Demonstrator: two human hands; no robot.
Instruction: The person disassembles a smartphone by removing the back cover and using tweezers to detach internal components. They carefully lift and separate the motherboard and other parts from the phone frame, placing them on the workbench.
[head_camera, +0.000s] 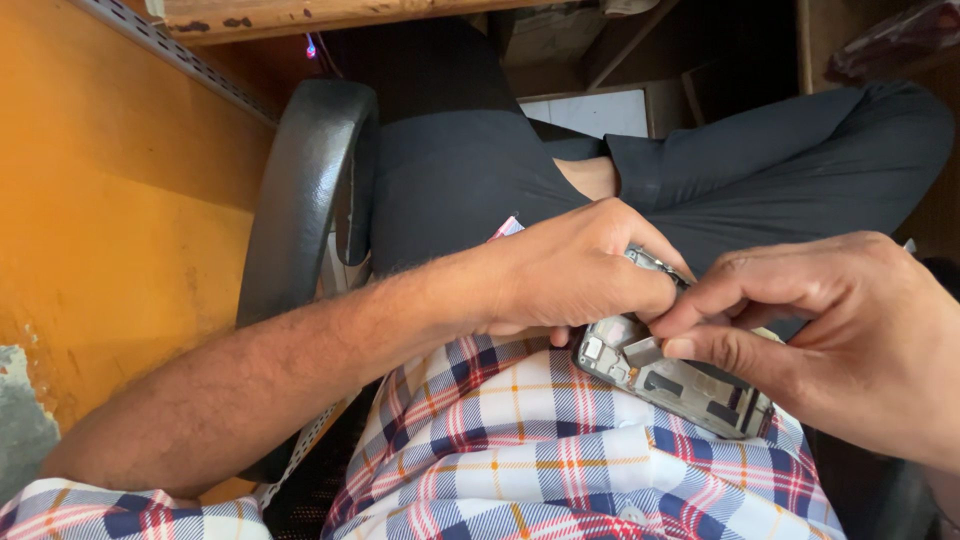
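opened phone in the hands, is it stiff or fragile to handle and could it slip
The opened phone looks like a rigid frame, so probably stiff. Its bare internal parts suggest it is fragile to pressure. Left hand and right hand pinch only its upper end while it rests on the plaid shirt, so it might slide.

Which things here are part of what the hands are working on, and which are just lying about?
In hand:
opened phone, inner parts exposed
left hand, gripping its top end
right hand, fingertips pinching at its upper edge

Lying about:
black chair armrest
orange desk side
pink-edged item behind the left hand
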